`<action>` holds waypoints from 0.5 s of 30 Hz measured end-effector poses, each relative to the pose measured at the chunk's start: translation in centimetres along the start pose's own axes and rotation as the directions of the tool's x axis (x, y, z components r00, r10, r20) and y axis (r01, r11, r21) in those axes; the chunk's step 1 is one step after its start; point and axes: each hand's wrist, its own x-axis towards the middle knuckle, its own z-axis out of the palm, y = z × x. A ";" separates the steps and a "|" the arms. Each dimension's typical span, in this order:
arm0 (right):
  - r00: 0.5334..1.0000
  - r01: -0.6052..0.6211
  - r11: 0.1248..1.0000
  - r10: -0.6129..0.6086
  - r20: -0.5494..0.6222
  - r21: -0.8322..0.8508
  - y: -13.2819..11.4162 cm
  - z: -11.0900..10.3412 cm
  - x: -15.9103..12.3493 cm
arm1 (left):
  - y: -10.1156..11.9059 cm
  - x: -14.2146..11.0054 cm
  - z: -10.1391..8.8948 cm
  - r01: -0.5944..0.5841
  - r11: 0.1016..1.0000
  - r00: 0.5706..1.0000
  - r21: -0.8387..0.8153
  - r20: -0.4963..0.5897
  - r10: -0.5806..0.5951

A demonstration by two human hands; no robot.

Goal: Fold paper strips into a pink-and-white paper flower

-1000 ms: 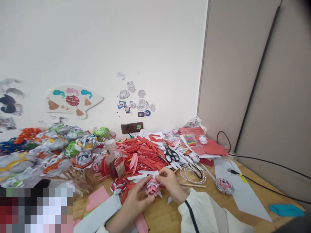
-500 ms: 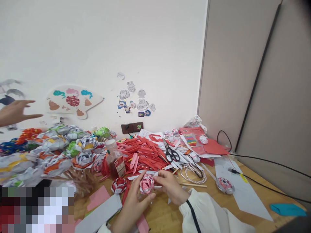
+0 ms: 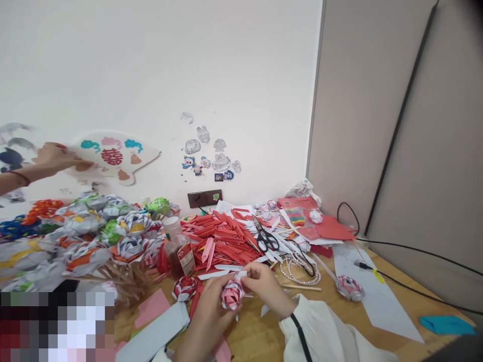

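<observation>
A pink-and-white folded paper flower [image 3: 232, 295] sits in my left hand [image 3: 209, 309], whose fingers and thumb curl round it from the left and below. My right hand [image 3: 264, 287] pinches a white paper strip [image 3: 240, 275] at the flower's upper right edge. Whether that strip is fixed to the flower I cannot tell. Just left of my left hand lies a red-and-white paper flower [image 3: 184, 288]. Behind both hands spreads a heap of folded red paper strips [image 3: 222, 234], with white strips along its front edge.
Black-handled scissors [image 3: 267, 241], a pearl string [image 3: 300, 269] and a clear bottle [image 3: 173, 244] stand or lie behind my hands. Many paper flowers [image 3: 132, 223] crowd the left. Another person's hand [image 3: 56, 157] touches the fan-shaped cutout [image 3: 145, 157] on the wall. Black cables [image 3: 415, 291] cross the right.
The flower tilted and shifted left, then came back right and slightly lower in my left hand. Another person's hand came in from the left and reached the wall cutout.
</observation>
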 end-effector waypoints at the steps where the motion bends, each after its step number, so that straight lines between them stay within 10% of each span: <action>1: 1.000 0.017 1.000 -0.017 -0.015 -0.024 0.0 0.1 -0.1 | 0.0 0.0 0.0 -0.007 1.000 1.000 0.007 0.001 0.007; 15: 0.983 -0.151 0.979 0.134 0.124 0.139 -0.3 -0.5 -0.3 | -0.4 -0.1 0.0 -0.102 0.992 0.995 0.067 -0.008 0.103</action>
